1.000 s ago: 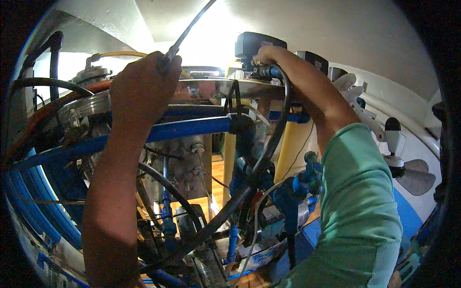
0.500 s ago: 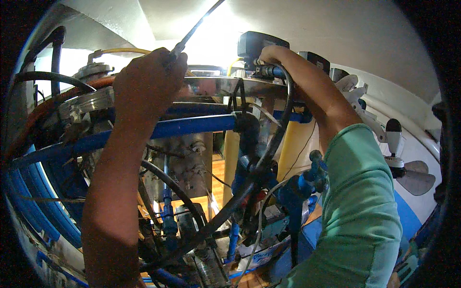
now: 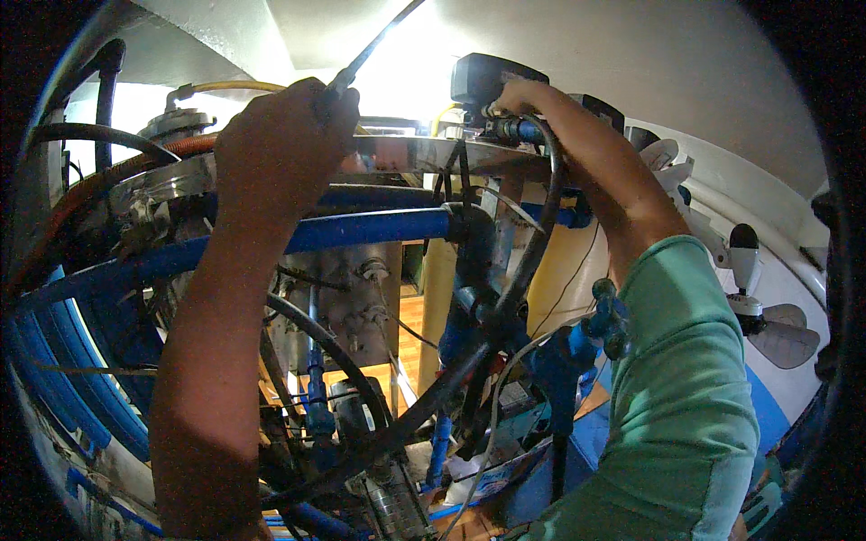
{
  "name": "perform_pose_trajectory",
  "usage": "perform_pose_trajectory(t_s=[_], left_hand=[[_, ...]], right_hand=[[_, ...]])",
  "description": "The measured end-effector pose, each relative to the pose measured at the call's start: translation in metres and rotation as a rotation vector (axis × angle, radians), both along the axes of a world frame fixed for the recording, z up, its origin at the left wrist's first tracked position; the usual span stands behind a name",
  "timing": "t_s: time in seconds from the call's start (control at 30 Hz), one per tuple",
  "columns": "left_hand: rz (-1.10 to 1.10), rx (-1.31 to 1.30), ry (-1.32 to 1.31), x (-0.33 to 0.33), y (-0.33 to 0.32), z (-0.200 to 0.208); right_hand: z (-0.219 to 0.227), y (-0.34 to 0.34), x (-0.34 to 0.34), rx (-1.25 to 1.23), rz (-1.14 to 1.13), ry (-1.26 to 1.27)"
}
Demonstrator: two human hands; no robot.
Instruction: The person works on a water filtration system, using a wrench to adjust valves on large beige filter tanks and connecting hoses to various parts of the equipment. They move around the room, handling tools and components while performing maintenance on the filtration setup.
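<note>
My left hand [image 3: 280,149] is raised at upper left and closed around a long, thin, dark-shafted tool [image 3: 379,47]. The tool slants up to the right against a bright light, and its handle is mostly hidden in my fist. At upper right, my right hand [image 3: 530,95] has its fingers curled against the underside of a black box-shaped head [image 3: 483,79]. What the fingertips grip there is hidden. Just below are a metal and blue pipe fitting [image 3: 519,132] and a black hose [image 3: 552,176]. A shiny metal rim [image 3: 397,156] runs between my hands.
A thick blue pipe [image 3: 370,228] crosses under my left wrist to a dark elbow. Blue valves [image 3: 609,320] stand beside my right sleeve. A heavy black hose [image 3: 433,397] runs diagonally below. A fan [image 3: 744,298] is at far right, and coiled blue hose [image 3: 81,379] at left.
Both hands stay in nearly the same places. The whole view has shifted slightly, and the right hand's fingers sit a little differently against the black box.
</note>
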State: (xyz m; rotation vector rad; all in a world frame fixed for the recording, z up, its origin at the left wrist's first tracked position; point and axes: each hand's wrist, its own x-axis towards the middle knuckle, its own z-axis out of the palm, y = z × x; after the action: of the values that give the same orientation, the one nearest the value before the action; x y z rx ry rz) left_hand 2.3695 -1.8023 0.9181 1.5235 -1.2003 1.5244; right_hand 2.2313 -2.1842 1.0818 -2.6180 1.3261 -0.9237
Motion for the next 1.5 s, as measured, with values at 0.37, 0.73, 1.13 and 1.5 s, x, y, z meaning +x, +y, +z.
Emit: perform_pose_trajectory(t_s=[0.37,0.73,1.13,1.5], left_hand=[[-0.080,0.018,0.153,-0.004,-0.001,0.001],[-0.083,0.014,0.157,-0.004,-0.004,-0.001],[0.066,0.067,-0.041,-0.005,0.008,-0.001],[0.112,-0.100,-0.208,0.021,0.010,-0.007]], right_hand=[[-0.022,-0.008,0.002,-0.437,-0.136,0.384],[-0.003,-0.014,-0.007,-0.421,0.001,0.192],[-0.038,0.054,-0.002,-0.421,-0.256,0.547],[-0.033,0.081,0.012,-0.422,-0.262,0.649]])
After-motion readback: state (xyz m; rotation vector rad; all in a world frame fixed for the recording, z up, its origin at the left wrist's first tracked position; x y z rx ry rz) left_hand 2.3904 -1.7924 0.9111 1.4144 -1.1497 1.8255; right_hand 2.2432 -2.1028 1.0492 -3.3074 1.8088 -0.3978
